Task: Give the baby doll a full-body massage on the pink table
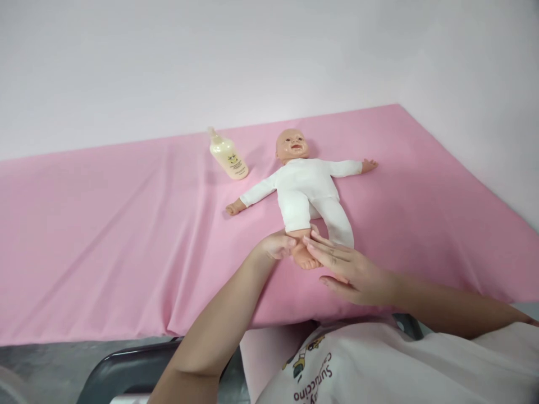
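Both hands closing on doll's bare foot (304,256): your left hand (275,246) curling fingers against its near side, your right hand (351,270) lying flat, fingers spread across it. Doll (305,188) lying face-up on pink sheet (126,224), long axis running away from you, head far. Lotion bottle (228,157) well apart, far-left; left hand nearer.

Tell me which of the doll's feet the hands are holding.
The bare foot, between the left hand and right hand. The other leg's foot is hidden behind the right hand.
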A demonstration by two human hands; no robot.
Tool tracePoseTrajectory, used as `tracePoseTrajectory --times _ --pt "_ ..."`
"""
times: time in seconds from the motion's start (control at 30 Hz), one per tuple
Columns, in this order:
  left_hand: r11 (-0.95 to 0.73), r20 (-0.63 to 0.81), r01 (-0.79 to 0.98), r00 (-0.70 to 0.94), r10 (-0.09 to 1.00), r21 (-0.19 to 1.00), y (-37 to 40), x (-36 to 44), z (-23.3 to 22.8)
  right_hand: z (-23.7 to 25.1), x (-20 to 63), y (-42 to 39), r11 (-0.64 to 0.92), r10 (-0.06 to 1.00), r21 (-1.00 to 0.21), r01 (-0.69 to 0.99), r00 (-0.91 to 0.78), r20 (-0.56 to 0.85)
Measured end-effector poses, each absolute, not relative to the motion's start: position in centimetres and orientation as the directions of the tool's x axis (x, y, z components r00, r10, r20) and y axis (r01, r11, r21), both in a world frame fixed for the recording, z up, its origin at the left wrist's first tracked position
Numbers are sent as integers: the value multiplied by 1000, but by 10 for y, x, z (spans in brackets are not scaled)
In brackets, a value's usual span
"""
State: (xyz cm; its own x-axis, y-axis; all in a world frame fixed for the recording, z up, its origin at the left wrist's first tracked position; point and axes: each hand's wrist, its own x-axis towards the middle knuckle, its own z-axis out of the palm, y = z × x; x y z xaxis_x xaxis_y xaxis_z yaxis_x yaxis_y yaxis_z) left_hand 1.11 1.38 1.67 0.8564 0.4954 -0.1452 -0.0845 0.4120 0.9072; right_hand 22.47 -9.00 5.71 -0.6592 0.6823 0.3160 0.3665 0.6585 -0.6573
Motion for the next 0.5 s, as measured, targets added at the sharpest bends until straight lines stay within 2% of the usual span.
tracePoseTrajectory --times 0.1,0.17,0.33,0.4,0.5 --pt "568 -142 -154 886 442 809 13 16 29 54 223 -90 637 715 -658 401 -627 309" --pt "617 -153 -209 864 480 759 14 19 34 52 223 -90 623 739 -656 425 -595 316" --pt "597 -150 -406 728 669 692 16 23 45 52 224 -89 564 795 -683 464 -529 297" --pt "571 -131 -452 695 707 685 16 22 48 52 224 -90 534 816 -693 485 -508 274" --pt "567 -160 -428 682 714 704 14 21 51 50 223 -89 477 851 -693 541 -481 210"
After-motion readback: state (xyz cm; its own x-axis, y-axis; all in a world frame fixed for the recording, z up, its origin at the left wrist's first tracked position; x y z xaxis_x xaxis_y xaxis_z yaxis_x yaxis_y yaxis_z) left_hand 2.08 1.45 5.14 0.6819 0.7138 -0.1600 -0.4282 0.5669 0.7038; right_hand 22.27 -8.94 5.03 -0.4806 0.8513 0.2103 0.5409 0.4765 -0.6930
